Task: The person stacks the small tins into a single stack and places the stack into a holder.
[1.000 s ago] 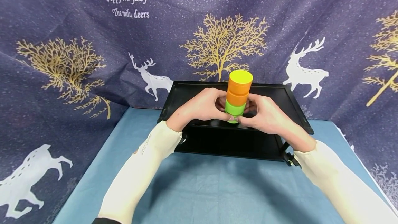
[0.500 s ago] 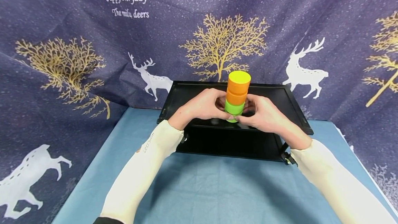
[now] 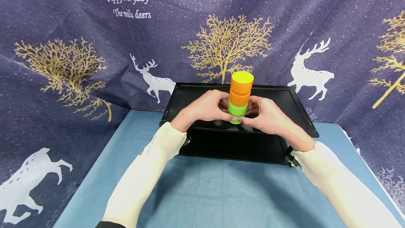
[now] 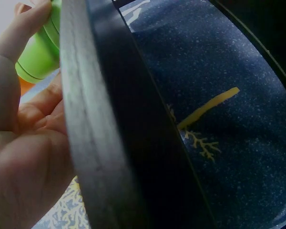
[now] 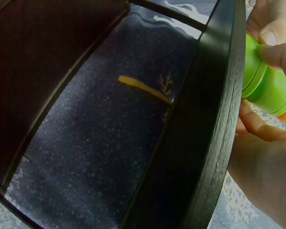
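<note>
A column of stacked cups [image 3: 240,97] stands nearly upright at the black shelf's top, leaning a little to the right. Its upper pieces are orange with a yellow top face, and the lower ones are bright green. From the left, my left hand [image 3: 211,106] holds the green bottom part, thumb in front and fingers behind. My right hand [image 3: 267,115] grips that part from the right, its thumb tip close to the other thumb. In the left wrist view the green cup [image 4: 38,56] shows beside the thumb; the right wrist view also shows the green cups [image 5: 264,78]. Some fingers are hidden behind the stack.
Under the hands is a black two-level shelf [image 3: 278,106] with raised edges and an open lower level [image 3: 234,145]. It stands on a blue table cloth [image 3: 215,192]. A dark printed curtain [image 3: 177,27] hangs close behind it.
The stack of cups has shifted slightly to the left. My right hand and forearm have moved a little left with it, while the left hand stays almost in place. Both keep their grip.
</note>
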A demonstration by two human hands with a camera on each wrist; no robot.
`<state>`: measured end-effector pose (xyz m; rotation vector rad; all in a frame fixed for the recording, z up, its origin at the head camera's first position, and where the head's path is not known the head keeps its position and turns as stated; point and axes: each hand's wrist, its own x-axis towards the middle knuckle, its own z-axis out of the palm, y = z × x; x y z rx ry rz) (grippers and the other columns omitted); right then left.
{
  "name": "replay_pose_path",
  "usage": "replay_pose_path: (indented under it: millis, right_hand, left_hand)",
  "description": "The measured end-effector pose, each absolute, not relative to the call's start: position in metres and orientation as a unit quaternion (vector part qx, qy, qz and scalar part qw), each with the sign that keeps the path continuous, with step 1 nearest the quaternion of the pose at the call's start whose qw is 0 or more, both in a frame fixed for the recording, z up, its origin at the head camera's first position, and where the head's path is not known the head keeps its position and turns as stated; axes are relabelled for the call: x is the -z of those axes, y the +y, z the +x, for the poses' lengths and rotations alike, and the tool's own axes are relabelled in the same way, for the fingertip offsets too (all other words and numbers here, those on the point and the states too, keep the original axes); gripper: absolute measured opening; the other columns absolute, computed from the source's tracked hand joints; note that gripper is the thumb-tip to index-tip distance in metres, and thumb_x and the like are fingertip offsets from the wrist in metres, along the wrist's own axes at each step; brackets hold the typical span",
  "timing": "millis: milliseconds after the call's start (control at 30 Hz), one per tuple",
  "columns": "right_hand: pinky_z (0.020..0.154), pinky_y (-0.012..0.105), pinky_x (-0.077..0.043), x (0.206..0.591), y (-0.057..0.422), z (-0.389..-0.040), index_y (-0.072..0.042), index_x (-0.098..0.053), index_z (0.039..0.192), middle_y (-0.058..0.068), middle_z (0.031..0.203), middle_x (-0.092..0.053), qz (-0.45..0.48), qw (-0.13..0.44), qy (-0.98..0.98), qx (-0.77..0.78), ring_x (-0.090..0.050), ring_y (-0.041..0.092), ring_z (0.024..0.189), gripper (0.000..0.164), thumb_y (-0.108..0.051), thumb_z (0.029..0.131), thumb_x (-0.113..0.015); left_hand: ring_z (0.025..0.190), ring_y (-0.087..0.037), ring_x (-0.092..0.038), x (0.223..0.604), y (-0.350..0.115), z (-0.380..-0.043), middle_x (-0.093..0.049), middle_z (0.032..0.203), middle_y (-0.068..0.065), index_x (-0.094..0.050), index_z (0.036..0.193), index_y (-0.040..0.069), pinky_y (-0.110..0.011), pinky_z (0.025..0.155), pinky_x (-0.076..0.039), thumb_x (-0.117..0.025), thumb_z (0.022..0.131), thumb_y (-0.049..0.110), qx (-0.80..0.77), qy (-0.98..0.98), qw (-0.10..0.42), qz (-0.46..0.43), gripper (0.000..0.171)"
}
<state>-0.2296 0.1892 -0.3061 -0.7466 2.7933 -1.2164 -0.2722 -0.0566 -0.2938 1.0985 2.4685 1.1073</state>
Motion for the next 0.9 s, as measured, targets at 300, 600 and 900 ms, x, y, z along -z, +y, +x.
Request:
replay_pose_path:
  millis: [300, 600, 900]
  right_hand:
    - [0.095, 0.046, -0.06, 0.3069, 0.1877, -0.2282, -0.002, -0.063, 0.134, 0.012, 0.118, -0.073, -0.24, 0.005, 0.89, 0.388, -0.074, 0.024, 0.102, 0.05, -0.017, 0.091, -0.084]
    - [0.094, 0.046, -0.06, 0.3078, 0.1878, -0.2278, -0.002, -0.062, 0.134, 0.012, 0.117, -0.073, -0.238, 0.004, 0.891, 0.386, -0.074, 0.024, 0.102, 0.05, -0.015, 0.092, -0.084]
    - [0.097, 0.048, -0.059, 0.3099, 0.1876, -0.2263, -0.002, -0.062, 0.135, 0.013, 0.119, -0.072, -0.236, 0.004, 0.892, 0.386, -0.073, 0.025, 0.105, 0.05, -0.019, 0.093, -0.084]
  left_hand:
    - [0.097, -0.009, -0.074, 0.2946, -0.0574, -0.2726, -0.078, 0.107, 0.006, -0.071, 0.129, 0.012, -0.026, 0.091, -0.059, -0.09, 0.088, 0.026, -0.379, 0.841, 0.115, 0.37, 0.047]
    - [0.098, -0.01, -0.074, 0.2954, -0.0577, -0.272, -0.078, 0.108, 0.003, -0.07, 0.128, 0.011, -0.026, 0.092, -0.059, -0.089, 0.089, 0.025, -0.387, 0.838, 0.113, 0.368, 0.046]
    - [0.1, -0.009, -0.073, 0.3009, -0.0596, -0.2734, -0.076, 0.11, 0.004, -0.068, 0.131, 0.011, -0.026, 0.093, -0.058, -0.089, 0.089, 0.026, -0.393, 0.833, 0.113, 0.372, 0.049]
